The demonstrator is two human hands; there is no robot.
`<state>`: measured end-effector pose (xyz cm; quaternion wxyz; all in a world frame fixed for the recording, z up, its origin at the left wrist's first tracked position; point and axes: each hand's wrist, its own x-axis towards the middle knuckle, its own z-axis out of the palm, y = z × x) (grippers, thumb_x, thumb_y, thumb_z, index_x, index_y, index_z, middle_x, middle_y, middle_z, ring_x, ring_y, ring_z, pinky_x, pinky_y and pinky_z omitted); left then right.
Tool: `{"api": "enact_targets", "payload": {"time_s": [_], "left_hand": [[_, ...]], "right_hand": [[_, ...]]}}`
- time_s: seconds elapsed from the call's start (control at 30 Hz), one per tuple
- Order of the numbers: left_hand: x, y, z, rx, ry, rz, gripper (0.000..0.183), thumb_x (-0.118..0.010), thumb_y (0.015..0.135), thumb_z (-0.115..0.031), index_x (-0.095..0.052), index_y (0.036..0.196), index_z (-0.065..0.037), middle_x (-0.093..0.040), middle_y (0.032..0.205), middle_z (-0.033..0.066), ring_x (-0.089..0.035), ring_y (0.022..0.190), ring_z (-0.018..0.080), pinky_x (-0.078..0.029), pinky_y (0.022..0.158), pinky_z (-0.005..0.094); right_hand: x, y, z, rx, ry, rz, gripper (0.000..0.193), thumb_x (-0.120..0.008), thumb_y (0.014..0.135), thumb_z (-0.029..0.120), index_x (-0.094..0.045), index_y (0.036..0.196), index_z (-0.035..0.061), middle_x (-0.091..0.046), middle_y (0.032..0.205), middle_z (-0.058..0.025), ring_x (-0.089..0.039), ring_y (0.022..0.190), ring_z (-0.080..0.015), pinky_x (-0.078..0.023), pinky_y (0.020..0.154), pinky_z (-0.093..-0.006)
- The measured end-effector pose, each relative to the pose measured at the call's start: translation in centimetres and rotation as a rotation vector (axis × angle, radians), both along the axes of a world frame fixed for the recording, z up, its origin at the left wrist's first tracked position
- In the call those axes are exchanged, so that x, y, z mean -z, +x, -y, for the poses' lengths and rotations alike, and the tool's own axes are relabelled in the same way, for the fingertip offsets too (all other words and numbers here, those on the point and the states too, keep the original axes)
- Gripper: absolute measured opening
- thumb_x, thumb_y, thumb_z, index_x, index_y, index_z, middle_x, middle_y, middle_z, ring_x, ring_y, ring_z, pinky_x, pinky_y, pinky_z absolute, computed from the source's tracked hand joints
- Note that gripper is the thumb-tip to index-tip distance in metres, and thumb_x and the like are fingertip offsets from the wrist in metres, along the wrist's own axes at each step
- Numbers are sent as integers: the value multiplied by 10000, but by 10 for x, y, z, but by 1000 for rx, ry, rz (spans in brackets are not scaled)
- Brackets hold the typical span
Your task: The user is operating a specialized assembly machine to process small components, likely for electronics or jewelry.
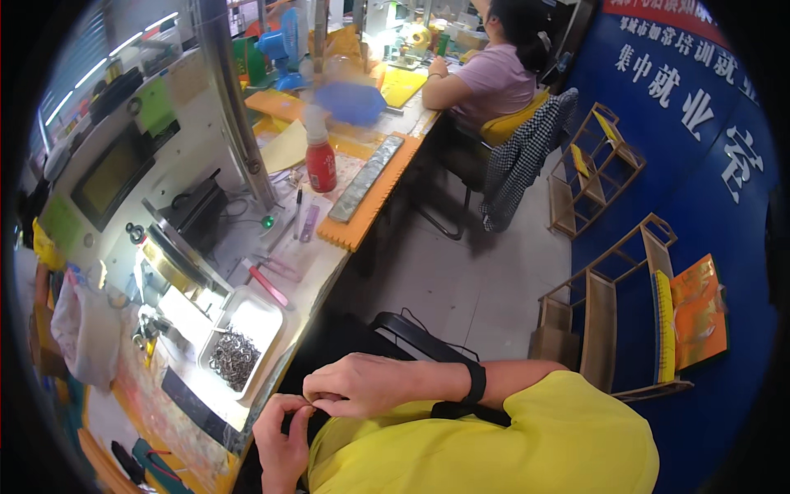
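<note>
In front of my yellow shirt, my left hand (281,436) and my right hand (354,385) meet at the fingertips. Each is closed in a pinch, thumb against finger. Whatever may be between the fingertips is too small or too hidden to make out. A dark band (473,384) circles my right wrist. On the bench just beyond the hands, a white tray (262,317) holds a heap of small dark metal pieces (234,360). Red-handled tweezers (267,285) lie by the tray's far end. Neither hand touches the tray or the tweezers.
A lit fixture (183,267) stands behind the tray, and a dark strip (197,407) lies nearer. Farther along the bench are a red bottle (321,163), a pen (298,212) and a grey bar (368,179) on an orange board (391,206). A co-worker (494,78) sits beyond.
</note>
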<state>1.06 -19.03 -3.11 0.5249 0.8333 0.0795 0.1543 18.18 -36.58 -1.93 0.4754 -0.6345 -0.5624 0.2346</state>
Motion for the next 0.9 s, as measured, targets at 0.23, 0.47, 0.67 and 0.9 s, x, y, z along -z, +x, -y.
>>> {"api": "enact_targets", "payload": {"time_s": [0.23,0.47,0.67,0.9], "left_hand": [[0,1,0,-56,34,-35,103,-663,1019,115,-666,987,18,-738,938,111,-731,854,179,-572,782,303],[1,9,0,30,-5,-95,69,-695,1076,23,-716,1142,23,-742,1044,133,-712,900,230,-574,850,357],[-11,15,-2,12,-115,-38,61,-622,1127,13,-670,1092,23,-701,1015,122,-662,874,207,-556,828,344],[-18,11,9,21,132,-45,73,-641,1120,-23,-667,1065,18,-676,919,111,-648,754,203,-541,746,357]], "right_hand": [[7,5,-2,-30,177,7,128,-726,995,135,-729,1079,38,-741,968,-174,-733,918,-429,-585,809,-498],[12,12,3,9,122,119,125,-716,1019,152,-681,1043,34,-685,944,-141,-718,855,-393,-557,690,-497],[25,0,-2,128,285,82,131,-721,1038,146,-675,1099,39,-668,979,-127,-719,863,-383,-580,700,-477],[40,-12,-1,212,266,138,151,-724,1051,162,-670,1117,38,-673,1002,-125,-726,856,-376,-588,705,-467]]}}
